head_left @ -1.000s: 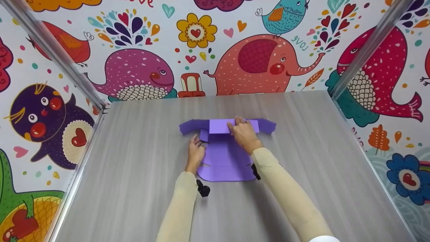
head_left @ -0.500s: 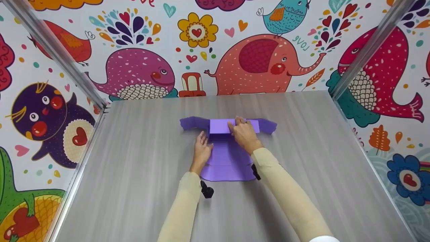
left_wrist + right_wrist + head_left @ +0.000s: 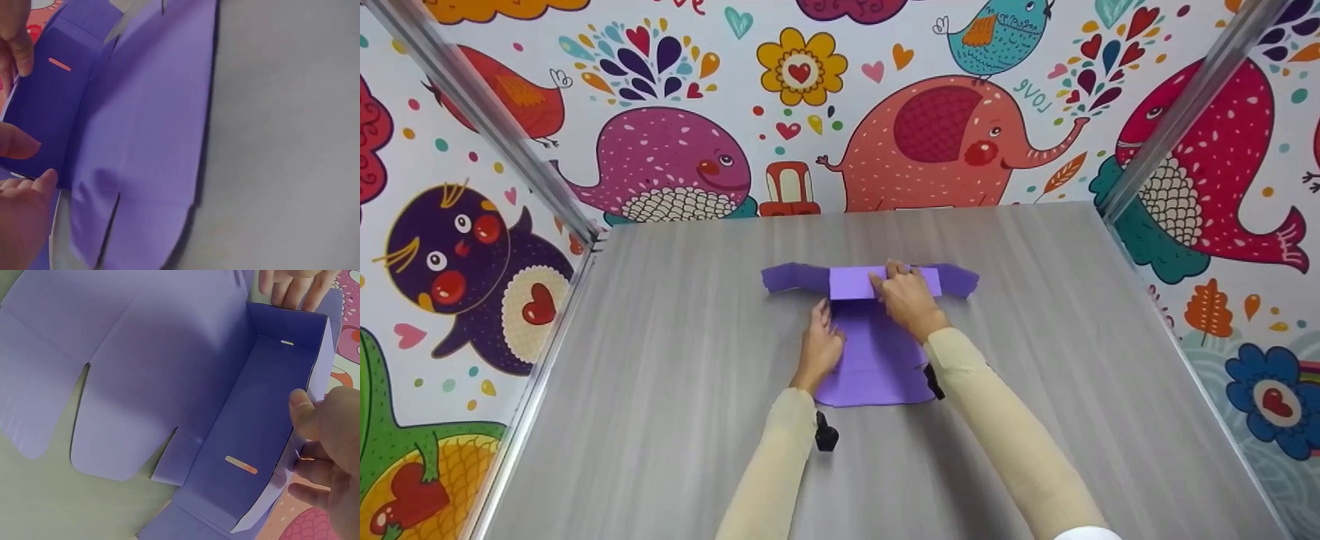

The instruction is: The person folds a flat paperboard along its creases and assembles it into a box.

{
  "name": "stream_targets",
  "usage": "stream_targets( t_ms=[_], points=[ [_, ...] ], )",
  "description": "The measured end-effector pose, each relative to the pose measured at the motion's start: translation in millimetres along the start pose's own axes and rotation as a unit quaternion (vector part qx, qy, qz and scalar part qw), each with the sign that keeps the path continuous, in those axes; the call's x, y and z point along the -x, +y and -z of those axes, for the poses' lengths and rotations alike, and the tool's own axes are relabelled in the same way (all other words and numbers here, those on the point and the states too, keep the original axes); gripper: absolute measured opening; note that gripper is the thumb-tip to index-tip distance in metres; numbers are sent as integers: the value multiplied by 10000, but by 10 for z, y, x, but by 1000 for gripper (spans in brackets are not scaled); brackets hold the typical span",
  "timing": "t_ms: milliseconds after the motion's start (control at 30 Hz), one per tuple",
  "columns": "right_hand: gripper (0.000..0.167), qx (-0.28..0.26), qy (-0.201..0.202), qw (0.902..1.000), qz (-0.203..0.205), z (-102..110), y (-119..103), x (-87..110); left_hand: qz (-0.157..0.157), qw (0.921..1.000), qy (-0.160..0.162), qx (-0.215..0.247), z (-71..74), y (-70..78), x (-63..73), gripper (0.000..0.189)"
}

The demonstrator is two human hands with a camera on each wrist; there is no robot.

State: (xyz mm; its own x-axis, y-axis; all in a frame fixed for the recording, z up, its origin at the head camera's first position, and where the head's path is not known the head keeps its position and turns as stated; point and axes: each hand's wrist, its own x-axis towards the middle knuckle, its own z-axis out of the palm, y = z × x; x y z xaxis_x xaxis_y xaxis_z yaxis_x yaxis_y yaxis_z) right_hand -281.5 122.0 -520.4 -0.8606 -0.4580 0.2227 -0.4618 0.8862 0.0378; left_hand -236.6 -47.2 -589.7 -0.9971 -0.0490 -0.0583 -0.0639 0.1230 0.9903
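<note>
A purple cardboard box (image 3: 877,352), partly folded, has its base panel flat on the table and a back wall raised at the far end. My right hand (image 3: 911,304) pinches the folded-over top strip (image 3: 851,283), thumb on the inner side and fingers behind, as the right wrist view shows. At the left end, my left hand (image 3: 820,346) reaches in with fairly straight fingers. Its fingertips (image 3: 281,292) lie against the outside of a small end flap (image 3: 289,323), which stands upright at the strip's end. Two slots show in the back wall (image 3: 264,410).
Long side wings (image 3: 795,277) spread from both ends of the back wall. The slit front flap (image 3: 877,388) points toward me. Grey wood-grain table (image 3: 675,360) surrounds the box, with a cartoon-printed wall (image 3: 682,45) behind and metal rails (image 3: 1177,120) at the corners.
My left hand has moved right and inward, and the small left end flap has swung up from lying outward to standing at the strip's end. The right hand keeps its place.
</note>
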Motion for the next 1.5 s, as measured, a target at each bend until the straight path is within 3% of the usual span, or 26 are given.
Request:
stream_targets(
  t_ms=[333, 667, 833, 967, 1067, 1300, 1500],
  points=[
    [26, 190, 155, 9997, 37, 16, -5, -11, -24, 9983, -202, -551, -8, 16, 14, 74],
    [31, 167, -22, 9997, 155, 33, -2, -18, -176, 9966, 237, -766, 88, 9, 32, 64],
    [27, 33, 28, 9999, 141, 31, 12, -26, 246, 9928, 793, -866, 214, -19, 25, 49],
    [26, -129, 30, 9998, 174, 34, 19, -30, 775, 9823, 1353, -1039, 358, -23, -5, 46],
    [27, -148, -51, 9997, 168, 42, 26, -29, 1015, 9737, 1600, -1264, 474, 13, -46, 48],
    [28, -110, -130, 9998, 127, 33, 26, -24, 1200, 9632, 1436, -1928, 722, 126, -170, 61],
    [20, -240, 226, 9994, 59, -2, 3, -16, 712, 9649, 1236, -2207, 812, 175, -239, 53]
  ],
)
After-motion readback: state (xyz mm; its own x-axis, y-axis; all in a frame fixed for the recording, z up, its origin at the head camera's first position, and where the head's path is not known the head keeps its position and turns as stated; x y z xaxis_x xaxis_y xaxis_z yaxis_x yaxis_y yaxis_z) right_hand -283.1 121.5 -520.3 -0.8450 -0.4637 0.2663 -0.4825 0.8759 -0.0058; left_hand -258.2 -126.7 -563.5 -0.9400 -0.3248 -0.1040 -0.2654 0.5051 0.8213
